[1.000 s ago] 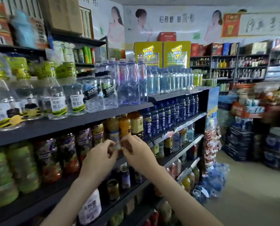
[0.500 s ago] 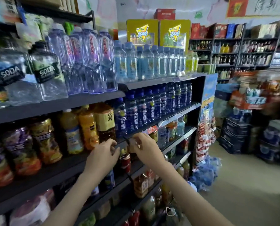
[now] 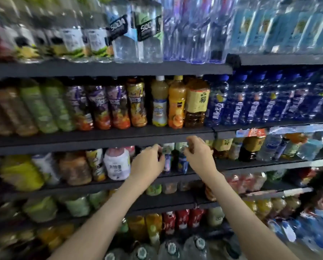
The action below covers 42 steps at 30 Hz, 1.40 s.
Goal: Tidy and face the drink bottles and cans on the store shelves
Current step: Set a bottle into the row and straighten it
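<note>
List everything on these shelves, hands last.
shelves: at least five, black, across the view
soda bottles: two, clear with black labels, top shelf
water bottles: several, purple-tinted, top shelf, right of the soda bottles
blue bottles: long row, count blurred, second shelf, right
tea bottle: one, brown with yellow label, second shelf, left of the blue bottles
orange bottle: one, orange, second shelf, left of the tea bottle
green bottles: about two, second shelf, left
white bottle: one, third shelf
small drinks: two, purple and blue, third shelf, between the hands
red drinks: three, low shelf
left hand: at the small drinks, grip unclear
right hand: same
</note>
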{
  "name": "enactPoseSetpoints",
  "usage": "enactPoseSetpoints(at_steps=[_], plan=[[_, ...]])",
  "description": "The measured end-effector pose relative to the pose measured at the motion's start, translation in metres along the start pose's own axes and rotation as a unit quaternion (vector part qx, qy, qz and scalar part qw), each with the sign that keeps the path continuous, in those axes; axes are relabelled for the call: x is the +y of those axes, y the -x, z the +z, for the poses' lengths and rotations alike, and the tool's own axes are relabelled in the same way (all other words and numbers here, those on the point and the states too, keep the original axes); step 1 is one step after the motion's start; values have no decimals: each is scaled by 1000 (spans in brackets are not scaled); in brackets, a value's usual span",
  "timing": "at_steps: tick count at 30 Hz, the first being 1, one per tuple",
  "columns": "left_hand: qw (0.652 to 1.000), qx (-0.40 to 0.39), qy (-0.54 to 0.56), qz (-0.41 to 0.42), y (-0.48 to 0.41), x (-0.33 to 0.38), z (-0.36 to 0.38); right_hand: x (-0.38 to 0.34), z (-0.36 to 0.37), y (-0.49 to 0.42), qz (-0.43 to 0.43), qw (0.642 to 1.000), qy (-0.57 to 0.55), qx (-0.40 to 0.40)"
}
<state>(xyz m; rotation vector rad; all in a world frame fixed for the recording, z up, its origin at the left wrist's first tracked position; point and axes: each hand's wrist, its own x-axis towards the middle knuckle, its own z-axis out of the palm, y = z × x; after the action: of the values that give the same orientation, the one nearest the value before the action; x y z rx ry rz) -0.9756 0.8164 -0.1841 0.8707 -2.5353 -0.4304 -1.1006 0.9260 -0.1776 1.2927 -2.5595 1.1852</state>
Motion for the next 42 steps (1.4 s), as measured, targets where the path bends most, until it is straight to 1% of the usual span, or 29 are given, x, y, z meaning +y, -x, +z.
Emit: enactPoseSetpoints(at_steps=[3,7,9,12,15,18,22,24,28,35,39,42], plan=[[997,-2,-61,-50,37,-48,-31,-47,45,9,-33,998,-30,-42],[986,43,-112,-117,79,-114,-82,-119,107,23,-89,988,-74,-103],[979,52,-122,-156,99,-151,-108,-157,135,29,-110,982,-82,-131],[969,63,-110,-211,129,-218,-151,-219,180,37,-142,975,-96,-143],[957,94,-106,-253,161,-293,-200,-298,232,50,-172,966,-109,-160],[946,111,-122,-280,189,-365,-250,-396,293,72,-221,951,-134,-170],[936,128,-134,-298,220,-455,-318,-523,373,104,-276,928,-162,-188],[932,138,-135,-307,233,-495,-351,-571,404,111,-278,922,-174,-205],[921,151,-154,-326,252,-579,-397,-642,465,105,-261,921,-186,-223],[917,178,-138,-330,242,-724,-436,-743,585,67,-228,927,-211,-211],[917,179,-151,-322,220,-804,-470,-796,655,37,-172,932,-243,-206],[917,192,-154,-314,207,-857,-498,-830,705,20,-150,938,-258,-175]])
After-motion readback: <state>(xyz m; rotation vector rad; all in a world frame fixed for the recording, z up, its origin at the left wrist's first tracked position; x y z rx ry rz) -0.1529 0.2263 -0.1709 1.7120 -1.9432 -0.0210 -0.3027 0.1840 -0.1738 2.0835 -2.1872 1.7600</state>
